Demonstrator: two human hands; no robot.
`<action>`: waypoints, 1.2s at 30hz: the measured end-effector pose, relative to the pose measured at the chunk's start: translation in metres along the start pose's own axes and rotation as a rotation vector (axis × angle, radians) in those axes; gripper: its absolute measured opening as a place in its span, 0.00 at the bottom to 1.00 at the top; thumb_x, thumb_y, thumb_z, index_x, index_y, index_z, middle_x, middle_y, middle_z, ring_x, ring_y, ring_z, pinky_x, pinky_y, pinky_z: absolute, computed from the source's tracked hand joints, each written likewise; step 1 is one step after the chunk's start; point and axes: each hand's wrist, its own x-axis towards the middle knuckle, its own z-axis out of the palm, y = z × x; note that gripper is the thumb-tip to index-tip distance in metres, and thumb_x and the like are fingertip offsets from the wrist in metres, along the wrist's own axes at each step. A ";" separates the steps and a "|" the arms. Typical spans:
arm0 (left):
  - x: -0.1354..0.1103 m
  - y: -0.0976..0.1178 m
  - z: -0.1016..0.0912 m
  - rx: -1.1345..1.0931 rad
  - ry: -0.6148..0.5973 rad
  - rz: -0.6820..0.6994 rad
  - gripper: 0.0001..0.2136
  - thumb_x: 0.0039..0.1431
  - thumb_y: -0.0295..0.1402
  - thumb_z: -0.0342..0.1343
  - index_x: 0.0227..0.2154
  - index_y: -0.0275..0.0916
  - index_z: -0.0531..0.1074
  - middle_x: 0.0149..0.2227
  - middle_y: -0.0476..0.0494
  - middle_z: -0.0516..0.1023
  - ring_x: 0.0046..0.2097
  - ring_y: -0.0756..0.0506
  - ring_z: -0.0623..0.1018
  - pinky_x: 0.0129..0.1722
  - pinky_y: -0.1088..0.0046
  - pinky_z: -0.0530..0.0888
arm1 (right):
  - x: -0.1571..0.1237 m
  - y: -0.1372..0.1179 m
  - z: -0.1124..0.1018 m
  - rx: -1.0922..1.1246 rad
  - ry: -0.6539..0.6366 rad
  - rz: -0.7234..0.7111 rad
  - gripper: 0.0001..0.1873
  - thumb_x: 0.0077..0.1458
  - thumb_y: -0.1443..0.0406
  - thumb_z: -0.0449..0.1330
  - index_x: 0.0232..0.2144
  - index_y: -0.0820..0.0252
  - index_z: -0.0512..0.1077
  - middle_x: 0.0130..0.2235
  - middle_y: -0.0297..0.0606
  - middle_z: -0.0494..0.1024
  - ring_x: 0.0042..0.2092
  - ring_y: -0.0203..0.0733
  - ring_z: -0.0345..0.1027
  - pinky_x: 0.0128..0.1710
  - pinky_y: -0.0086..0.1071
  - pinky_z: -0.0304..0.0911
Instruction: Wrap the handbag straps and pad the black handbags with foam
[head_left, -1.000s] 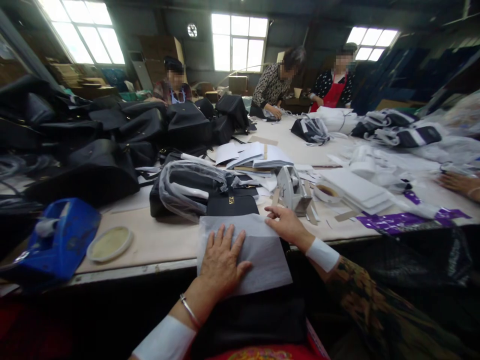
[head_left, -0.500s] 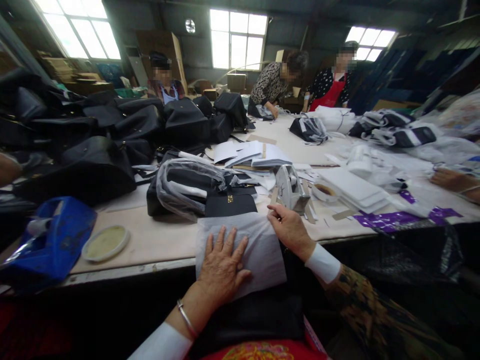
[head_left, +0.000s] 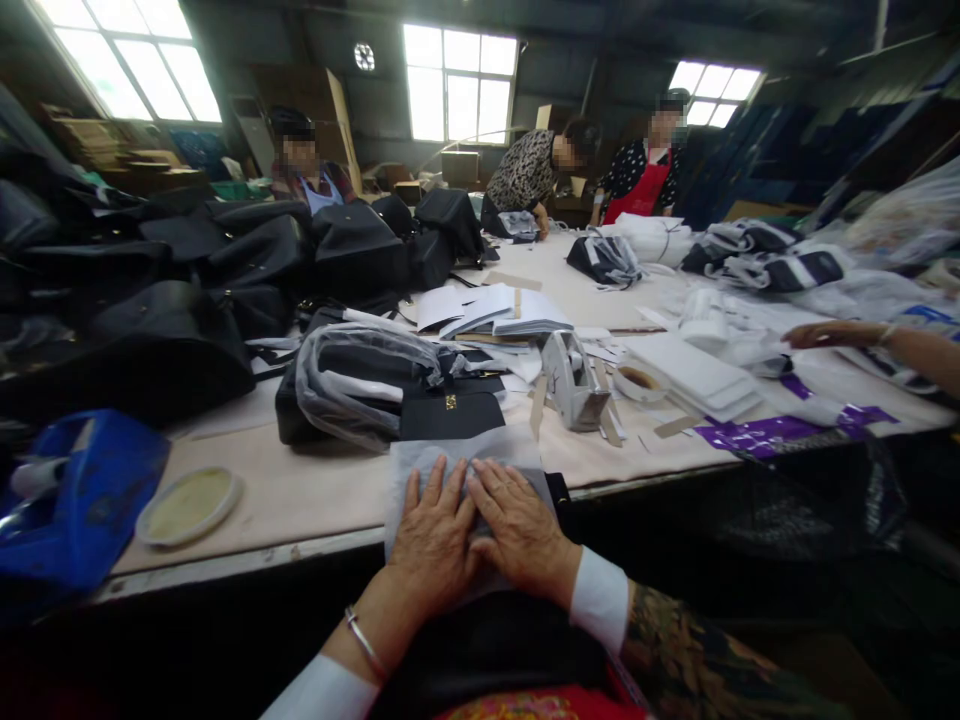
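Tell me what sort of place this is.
Probably a handbag factory's packing room: black handbags heaped on a long worktable, stacks of white wrapping paper, and other people working around it.

We count two hands just in front of the black purse: one left hand and one right hand. One sheet of white paper lies there too. Left of the purse we count one bag in clear plastic, one round yellow lid and one blue tape holder. Right of the purse we count one grey tape holder, one roll of tape and one other person's hand. Far behind the purse we count three people and three windows. The black bags are piled up, so we cannot count them.
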 end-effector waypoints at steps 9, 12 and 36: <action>0.000 0.002 -0.007 0.016 0.016 -0.059 0.38 0.60 0.57 0.50 0.67 0.39 0.59 0.69 0.35 0.59 0.71 0.29 0.53 0.67 0.42 0.47 | 0.009 0.020 -0.016 -0.093 -0.138 0.235 0.35 0.63 0.48 0.55 0.65 0.60 0.63 0.66 0.52 0.64 0.65 0.61 0.58 0.63 0.53 0.50; -0.007 -0.008 -0.010 0.051 0.013 -0.171 0.38 0.61 0.57 0.50 0.66 0.35 0.60 0.68 0.32 0.60 0.70 0.29 0.55 0.66 0.41 0.51 | 0.011 0.021 -0.021 -0.115 -0.167 0.249 0.33 0.63 0.48 0.55 0.64 0.58 0.65 0.65 0.53 0.66 0.63 0.61 0.59 0.61 0.53 0.51; 0.010 0.006 -0.011 -0.036 -0.032 -0.062 0.33 0.60 0.53 0.55 0.66 0.50 0.59 0.69 0.40 0.60 0.69 0.30 0.56 0.65 0.41 0.53 | 0.008 0.035 -0.034 -0.201 -0.184 0.289 0.29 0.65 0.50 0.53 0.60 0.61 0.70 0.60 0.54 0.71 0.61 0.64 0.61 0.58 0.57 0.53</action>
